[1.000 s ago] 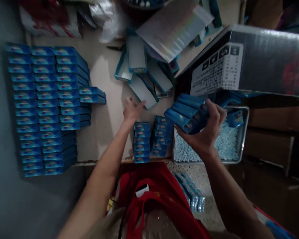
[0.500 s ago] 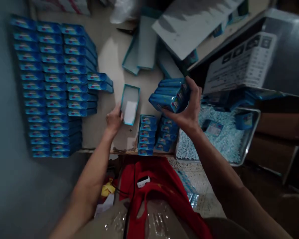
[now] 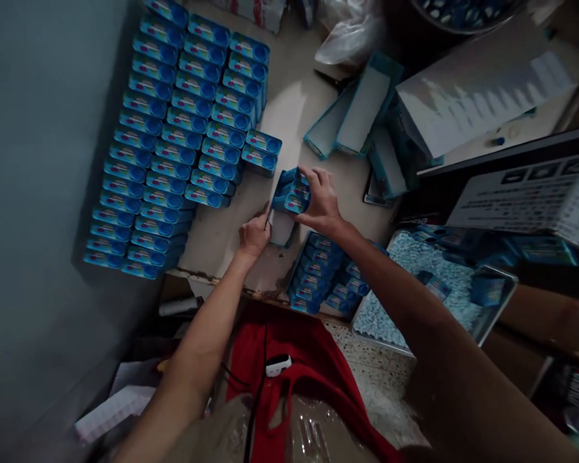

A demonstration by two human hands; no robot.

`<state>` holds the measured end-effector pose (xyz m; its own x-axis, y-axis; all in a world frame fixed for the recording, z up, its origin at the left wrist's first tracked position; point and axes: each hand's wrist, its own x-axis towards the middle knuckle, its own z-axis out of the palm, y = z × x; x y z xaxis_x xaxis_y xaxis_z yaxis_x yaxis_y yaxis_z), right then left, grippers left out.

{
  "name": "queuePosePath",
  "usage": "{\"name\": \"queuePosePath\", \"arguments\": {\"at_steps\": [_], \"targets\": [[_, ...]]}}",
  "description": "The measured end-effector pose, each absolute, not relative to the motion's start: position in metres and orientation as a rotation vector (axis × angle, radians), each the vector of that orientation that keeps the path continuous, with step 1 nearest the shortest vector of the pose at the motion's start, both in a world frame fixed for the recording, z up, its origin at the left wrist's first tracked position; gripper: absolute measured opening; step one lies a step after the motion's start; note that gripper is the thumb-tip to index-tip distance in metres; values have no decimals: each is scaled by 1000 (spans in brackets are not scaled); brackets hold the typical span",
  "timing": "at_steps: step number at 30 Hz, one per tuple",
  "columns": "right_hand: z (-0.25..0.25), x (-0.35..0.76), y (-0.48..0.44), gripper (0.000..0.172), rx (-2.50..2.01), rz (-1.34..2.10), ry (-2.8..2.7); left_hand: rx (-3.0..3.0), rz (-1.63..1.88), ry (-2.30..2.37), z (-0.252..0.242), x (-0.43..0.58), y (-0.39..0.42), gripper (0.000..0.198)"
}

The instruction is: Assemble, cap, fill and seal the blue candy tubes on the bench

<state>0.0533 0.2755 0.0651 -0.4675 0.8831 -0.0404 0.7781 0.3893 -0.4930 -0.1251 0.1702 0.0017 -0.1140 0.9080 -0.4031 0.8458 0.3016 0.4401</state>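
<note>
Far left, stacked blue boxes (image 3: 174, 141) are lined up in rows on the table (image 3: 289, 109). Ctr: the open box (image 3: 282, 229) is pinched at its left edge by the left hand (image 3: 253, 236) w/ fingers curled. The box bundle (image 3: 292, 191) is gripped tight by the right hand (image 3: 322, 204), just over it.

— Can you read any words here?
— None. The white label (image 3: 525, 193) on the dark carton (image 3: 434, 193), well to the right of the right hand (image 3: 321, 206), has rows of print and a few square symbols, all too small to make out.
— And the blue packaging?
— The bundle of blue boxes (image 3: 292, 193) in the right hand and the stacked blue boxes (image 3: 174, 128) beyond the left hand (image 3: 253, 235) carry colourful labels, but their lettering is blurred.
</note>
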Motion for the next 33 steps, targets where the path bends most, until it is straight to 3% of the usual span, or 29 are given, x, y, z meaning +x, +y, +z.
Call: {"name": "queuePosePath", "arguments": {"at_steps": [8,12,15,19,24,30,33], "targets": [[62,28,275,87,-1610,539,-2539,1520,127,1956,3,-118,175,60],[77,27,267,77,-1552,570,-2514,1563,210,1891,31,-132,156,51],[92,2,248,81,-1383,620,-2555,1533,382,2075,61,-162,126,41],[92,-66,225,80,-1214,652,-2583,1532,620,2323,88,-217,116,42],[62,-129,223,83,-1325,565,-2560,1737,598,2074,89,-268,163,57],[56,-146,206,72,-1467,480,-2549,1835,587,1807,84,-287,169,57],[58,-165,208,77,-1594,484,-2481,1884,610,1779,85,-299,159,55]]}}
